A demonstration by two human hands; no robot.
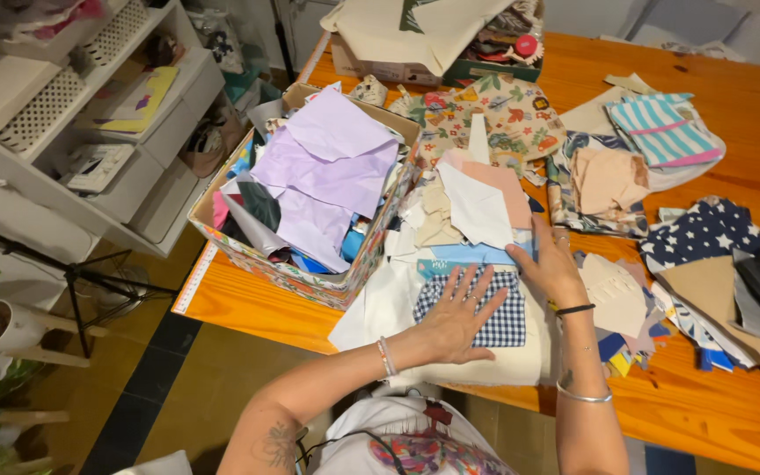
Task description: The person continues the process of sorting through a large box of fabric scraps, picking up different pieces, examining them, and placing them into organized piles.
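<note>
Left hand (456, 318) flat, fingers spread, pressing checked cloth (485, 308) onto cream cloth (485, 365) at near table (257, 303) edge. Right hand (551, 268) open, palm down just beside, touching blue scrap (477, 255). Farther left: box (310, 273) stuffed with lilac scraps (327, 171). Beyond: striped cloth (657, 127).

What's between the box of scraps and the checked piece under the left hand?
In the head view, white and cream fabric pieces fill the stretch between the box and the checked piece under the left hand; no bare table shows there.
</note>
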